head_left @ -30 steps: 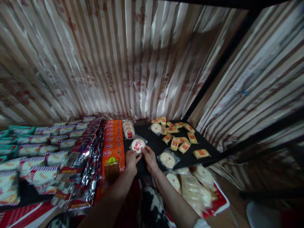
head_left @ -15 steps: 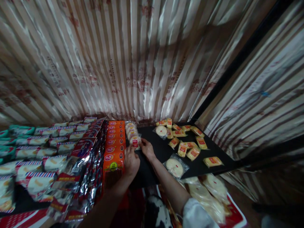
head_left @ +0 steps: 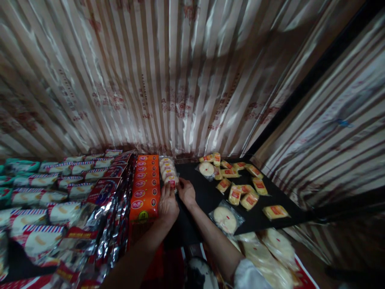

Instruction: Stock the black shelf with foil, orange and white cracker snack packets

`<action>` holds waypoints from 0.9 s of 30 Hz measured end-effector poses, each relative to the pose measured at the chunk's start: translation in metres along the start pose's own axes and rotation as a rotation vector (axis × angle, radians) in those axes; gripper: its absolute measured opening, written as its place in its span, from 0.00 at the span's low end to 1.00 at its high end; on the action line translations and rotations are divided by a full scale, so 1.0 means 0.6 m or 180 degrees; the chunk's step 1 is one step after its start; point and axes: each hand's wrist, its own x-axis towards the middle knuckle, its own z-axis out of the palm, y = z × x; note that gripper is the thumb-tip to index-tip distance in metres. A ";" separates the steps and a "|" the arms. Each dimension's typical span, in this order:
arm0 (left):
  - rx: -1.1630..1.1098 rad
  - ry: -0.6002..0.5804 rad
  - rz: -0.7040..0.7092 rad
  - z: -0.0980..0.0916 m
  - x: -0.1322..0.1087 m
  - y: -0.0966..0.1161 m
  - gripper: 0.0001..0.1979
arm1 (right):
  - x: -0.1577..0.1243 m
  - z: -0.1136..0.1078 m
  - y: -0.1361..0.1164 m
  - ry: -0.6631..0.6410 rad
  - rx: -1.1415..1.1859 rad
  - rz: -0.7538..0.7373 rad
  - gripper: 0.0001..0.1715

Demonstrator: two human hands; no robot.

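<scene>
My left hand (head_left: 168, 204) and my right hand (head_left: 187, 192) meet at the near end of a row of round white pastries in clear wrappers (head_left: 167, 167). Between their fingertips is the nearest wrapped pastry (head_left: 171, 183), pale and round with a red label. The left fingers press on its near left side; the right fingers pinch its right edge. It overlaps the pastries behind it. Directly left of the row stand overlapping orange packets (head_left: 144, 183) with pink and white logos.
Dark foil packets (head_left: 105, 188) and white striped bags (head_left: 42, 239) fill the left. On the black tabletop (head_left: 198, 220) at right lie small yellow wrapped cakes (head_left: 249, 200) and round flatbreads (head_left: 225, 219) in clear bags. More bagged flatbreads (head_left: 261, 257) lie nearer. Striped sheeting (head_left: 180, 80) hangs behind.
Both hands have stayed at the row's near end, with the left fingers now further over the nearest pastry. The camera view has shifted slightly.
</scene>
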 end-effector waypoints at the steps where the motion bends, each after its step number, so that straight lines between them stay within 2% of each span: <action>1: 0.0011 0.0000 0.0007 0.002 0.000 -0.001 0.26 | 0.002 0.002 0.002 0.0065 0.0065 -0.0052 0.21; 5: 0.0181 0.0046 0.0127 0.009 -0.002 -0.004 0.28 | 0.018 0.008 0.003 0.0259 0.0710 -0.0082 0.27; 11: 0.0294 -0.0089 0.0403 0.014 0.000 0.003 0.28 | 0.056 0.015 -0.008 0.0003 0.1328 0.0249 0.28; 17: 0.0556 -0.0281 0.0359 0.013 0.011 0.004 0.26 | 0.071 0.038 -0.011 -0.0161 0.1616 0.0229 0.27; 27: 0.0689 -0.0247 0.0415 -0.001 0.016 -0.003 0.25 | 0.082 0.061 -0.006 -0.0257 0.1649 0.0179 0.25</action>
